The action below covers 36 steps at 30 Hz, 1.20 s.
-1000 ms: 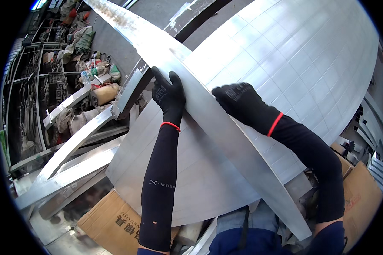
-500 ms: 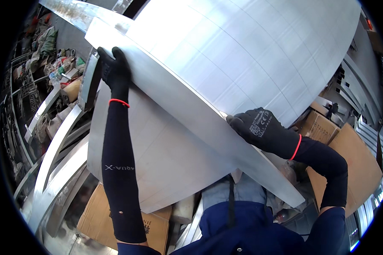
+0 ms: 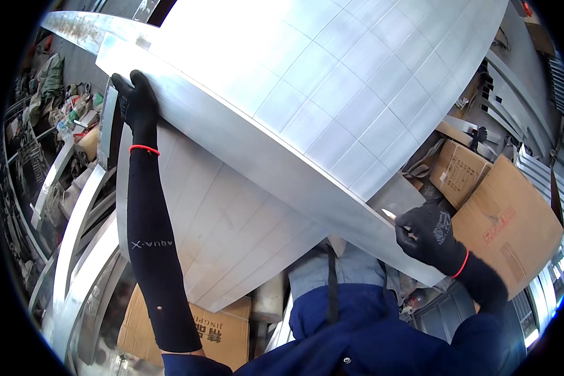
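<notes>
**Bar [image 3: 263, 153] Across Gridded Panel [image 3: 351, 94]: Hand Positions**

At far left, curved metal strips [image 3: 76, 219] lie beside the panel. The left forearm, in a black sleeve, extends nearly straight up the view. The left hand [image 3: 138, 106], in a black glove, rests against the left side of the bar near its upper end. Two digits are spread apart and point away from the body. The remaining fingers are hidden; whether they grip the bar cannot be told.

The bar lies diagonally across the curved panel, from upper left to lower right, its lower end near the worker's waist. Dark grid lines cross the panel to the right of the bar.

The step in hand appears to be steadying the bar while the right side works along its edge. Any further stroke would call for firm left-hand pressure and a tip held close to that edge.

The right elbow is bent. The right hand [image 3: 425, 232] is curled, pinching a pale pointed piece [image 3: 388, 214] just beside the bar's right edge, near its lower end. Contact between tip and bar cannot be confirmed. Farther right stands a large cardboard box [image 3: 507, 229].
</notes>
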{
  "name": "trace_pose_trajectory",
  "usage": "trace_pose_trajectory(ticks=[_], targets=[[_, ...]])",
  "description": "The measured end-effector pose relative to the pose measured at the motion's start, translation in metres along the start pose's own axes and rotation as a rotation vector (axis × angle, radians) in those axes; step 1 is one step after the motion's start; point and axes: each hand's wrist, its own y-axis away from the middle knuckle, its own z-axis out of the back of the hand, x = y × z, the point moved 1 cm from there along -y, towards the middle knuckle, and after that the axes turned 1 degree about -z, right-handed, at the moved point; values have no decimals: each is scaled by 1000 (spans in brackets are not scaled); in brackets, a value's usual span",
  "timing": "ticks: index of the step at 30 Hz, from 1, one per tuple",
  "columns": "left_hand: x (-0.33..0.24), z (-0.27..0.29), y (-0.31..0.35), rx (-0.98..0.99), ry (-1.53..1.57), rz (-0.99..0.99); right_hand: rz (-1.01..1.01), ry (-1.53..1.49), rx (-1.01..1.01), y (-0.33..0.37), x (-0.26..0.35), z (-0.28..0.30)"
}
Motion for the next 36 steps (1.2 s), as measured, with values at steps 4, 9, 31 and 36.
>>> trace_pose_trajectory(ticks=[4, 9, 31, 36], targets=[[-8, -9, -5, 49, -2, 2, -484, -404, -321, 29, 13, -45], [99, -8, -71, 153, 18, -192, -109, 15, -309, 50, 6, -78], [76, 43, 25, -23, 115, -75, -330, 23, -256, 70, 62, -193], [68, 40, 24, -5, 155, -77, -393, -31, -211, 68, 62, -194]])
